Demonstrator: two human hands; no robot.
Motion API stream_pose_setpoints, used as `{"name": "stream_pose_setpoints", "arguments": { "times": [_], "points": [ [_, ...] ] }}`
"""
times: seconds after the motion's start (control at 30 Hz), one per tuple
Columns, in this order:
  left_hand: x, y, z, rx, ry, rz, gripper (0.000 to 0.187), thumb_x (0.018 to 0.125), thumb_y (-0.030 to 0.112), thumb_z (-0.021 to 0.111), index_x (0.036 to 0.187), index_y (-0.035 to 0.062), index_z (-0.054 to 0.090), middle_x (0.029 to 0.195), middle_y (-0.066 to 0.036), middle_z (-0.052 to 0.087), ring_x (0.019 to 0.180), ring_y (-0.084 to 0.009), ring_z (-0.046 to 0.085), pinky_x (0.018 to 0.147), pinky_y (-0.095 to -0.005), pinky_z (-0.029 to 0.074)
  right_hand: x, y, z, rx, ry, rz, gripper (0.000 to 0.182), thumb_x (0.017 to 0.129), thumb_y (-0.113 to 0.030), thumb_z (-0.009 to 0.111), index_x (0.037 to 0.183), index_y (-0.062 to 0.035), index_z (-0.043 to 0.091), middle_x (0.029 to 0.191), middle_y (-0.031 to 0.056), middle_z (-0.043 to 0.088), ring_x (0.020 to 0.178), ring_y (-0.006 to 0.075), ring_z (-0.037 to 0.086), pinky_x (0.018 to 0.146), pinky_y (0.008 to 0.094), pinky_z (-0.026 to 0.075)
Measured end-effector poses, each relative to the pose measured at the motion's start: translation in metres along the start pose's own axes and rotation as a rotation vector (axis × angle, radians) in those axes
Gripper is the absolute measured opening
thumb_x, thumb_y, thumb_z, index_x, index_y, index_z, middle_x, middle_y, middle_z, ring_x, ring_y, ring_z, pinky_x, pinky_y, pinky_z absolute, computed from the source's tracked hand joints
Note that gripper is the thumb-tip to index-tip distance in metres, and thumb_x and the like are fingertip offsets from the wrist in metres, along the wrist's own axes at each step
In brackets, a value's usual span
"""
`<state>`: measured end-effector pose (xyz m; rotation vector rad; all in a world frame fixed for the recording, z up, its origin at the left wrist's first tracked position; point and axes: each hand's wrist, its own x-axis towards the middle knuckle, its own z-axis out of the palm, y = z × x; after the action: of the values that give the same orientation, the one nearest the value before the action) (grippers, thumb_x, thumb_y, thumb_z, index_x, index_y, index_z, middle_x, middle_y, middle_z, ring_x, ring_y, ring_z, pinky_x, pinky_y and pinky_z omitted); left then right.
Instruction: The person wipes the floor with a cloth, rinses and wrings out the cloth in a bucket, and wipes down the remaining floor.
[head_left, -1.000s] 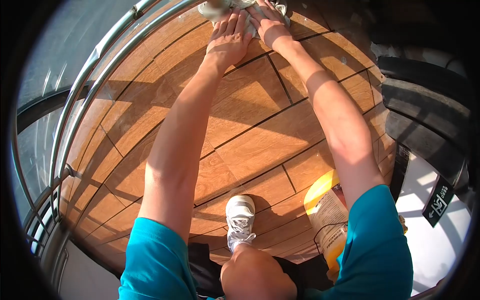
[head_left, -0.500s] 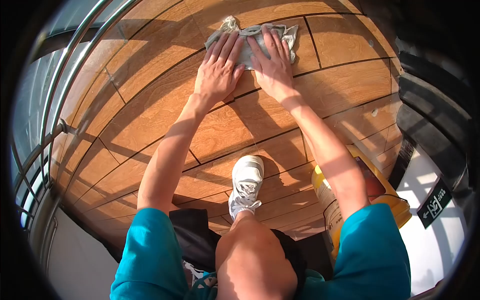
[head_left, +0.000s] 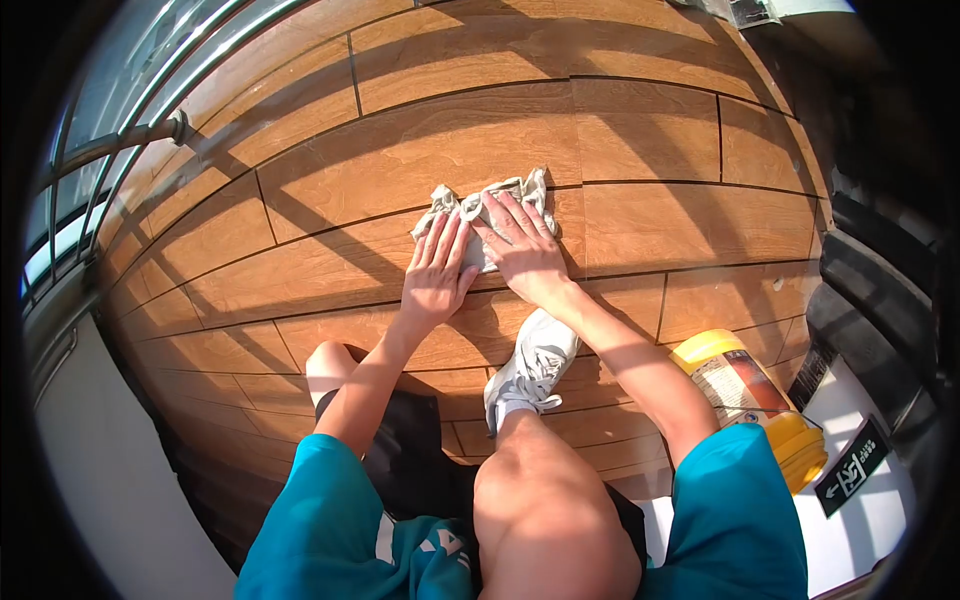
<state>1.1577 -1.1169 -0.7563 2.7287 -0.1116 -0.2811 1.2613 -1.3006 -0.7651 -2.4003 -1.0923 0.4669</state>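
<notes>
A crumpled pale grey cloth [head_left: 481, 257] lies on the brown wood-patterned floor tiles [head_left: 480, 135], ahead of my white shoe [head_left: 540, 355]. My left hand [head_left: 437, 268] rests flat on the cloth's left part, with its fingers stretched forward. On the right part lies my right hand [head_left: 520, 250], palm down, its fingers spread and pointing forward and left. The cloth's bunched far edge sticks out beyond the fingertips of both hands.
Metal railings [head_left: 150, 130] run along the left. A yellow bucket [head_left: 715, 350] stands at the right, beside a green and white exit sign [head_left: 852, 466] on a white surface. Black ribbed forms [head_left: 870, 300] line the right edge.
Both hands and the cloth have come back closer to my body and my shoe. The view has shifted, and my bare left knee now shows beside my left forearm.
</notes>
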Motion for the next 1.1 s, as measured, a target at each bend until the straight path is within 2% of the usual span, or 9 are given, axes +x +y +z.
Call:
{"name": "stream_pose_setpoints", "arguments": {
  "times": [0.1,0.17,0.27,0.37,0.47,0.63,0.8,0.93,1.1],
  "points": [
    [0.054,-0.027,-0.022,0.032,-0.026,-0.075,0.076,0.102,0.037,0.054,0.163,0.0049,0.021,0.170,-0.014,0.019,0.158,-0.0320,0.014,0.128,-0.0462,0.015,0.061,0.019,-0.005,-0.037,0.059,0.010,0.046,0.102,-0.031,0.059,0.147,-0.0272,0.057,0.172,-0.0001,0.020,0.158,0.0216,0.018,0.129,0.0432,0.013],
    [0.101,-0.061,-0.033,0.081,0.125,-0.030,0.074,0.102,0.037,0.054,0.162,0.0051,0.024,0.169,-0.014,0.021,0.157,-0.0328,0.017,0.128,-0.0455,0.016,0.115,0.036,-0.010,-0.107,0.128,-0.005,0.045,0.103,-0.034,0.057,0.148,-0.0300,0.056,0.171,0.0025,0.023,0.157,0.0237,0.020,0.129,0.0437,0.015],
    [0.164,-0.108,-0.054,0.129,0.229,-0.009,0.071,0.104,0.038,0.051,0.161,0.0048,0.025,0.169,-0.015,0.024,0.157,-0.0330,0.018,0.128,-0.0441,0.018,0.189,0.050,-0.026,-0.155,0.251,-0.035,0.041,0.103,-0.027,0.056,0.144,-0.0272,0.061,0.167,0.0048,0.032,0.154,0.0252,0.028,0.128,0.0437,0.018],
    [0.190,-0.125,-0.057,0.156,0.276,-0.027,0.067,0.106,0.036,0.049,0.161,0.0047,0.026,0.167,-0.016,0.026,0.156,-0.0342,0.021,0.127,-0.0453,0.018,0.225,0.058,-0.019,0.008,0.378,-0.021,0.035,0.103,-0.018,0.050,0.131,-0.0208,0.071,0.159,0.0099,0.046,0.151,0.0274,0.035,0.128,0.0431,0.019],
    [0.186,-0.117,-0.049,0.138,0.330,-0.063,0.068,0.104,0.037,0.052,0.160,0.0058,0.029,0.166,-0.016,0.029,0.155,-0.0345,0.023,0.127,-0.0466,0.019,0.217,0.051,-0.016,-0.015,0.438,-0.038,0.038,0.096,-0.009,0.059,0.132,-0.0149,0.069,0.158,0.0134,0.046,0.147,0.0320,0.042,0.125,0.0474,0.028],
    [0.158,-0.091,-0.031,0.137,0.408,-0.083,0.067,0.102,0.031,0.056,0.159,0.0039,0.031,0.165,-0.017,0.030,0.154,-0.0357,0.024,0.127,-0.0470,0.020,0.186,0.043,-0.010,-0.015,0.471,-0.068,0.031,0.098,-0.010,0.058,0.126,-0.0120,0.071,0.156,0.0141,0.048,0.146,0.0322,0.043,0.123,0.0453,0.033],
    [0.140,-0.074,-0.024,0.103,0.305,-0.046,0.071,0.103,0.030,0.054,0.162,0.0034,0.023,0.169,-0.017,0.021,0.157,-0.0362,0.017,0.127,-0.0474,0.017,0.147,0.035,-0.011,0.012,0.440,-0.015,0.032,0.097,-0.010,0.058,0.126,-0.0112,0.071,0.156,0.0123,0.049,0.147,0.0290,0.043,0.123,0.0433,0.033],
    [0.115,-0.047,-0.017,0.064,0.186,-0.015,0.077,0.101,0.029,0.056,0.163,0.0026,0.018,0.170,-0.018,0.015,0.158,-0.0358,0.012,0.128,-0.0484,0.012,0.103,0.032,0.002,0.113,0.409,0.060,0.032,0.097,-0.011,0.064,0.129,-0.0127,0.071,0.160,0.0114,0.044,0.151,0.0271,0.037,0.127,0.0402,0.026],
    [0.107,-0.019,-0.011,0.075,0.066,0.036,0.081,0.099,0.028,0.060,0.162,-0.0009,0.017,0.170,-0.018,0.014,0.159,-0.0360,0.008,0.129,-0.0477,0.008,0.050,0.041,-0.017,0.108,0.348,0.048,0.047,0.093,-0.009,0.070,0.139,-0.0165,0.064,0.162,0.0095,0.041,0.152,0.0279,0.034,0.125,0.0421,0.031]
  ]
}}
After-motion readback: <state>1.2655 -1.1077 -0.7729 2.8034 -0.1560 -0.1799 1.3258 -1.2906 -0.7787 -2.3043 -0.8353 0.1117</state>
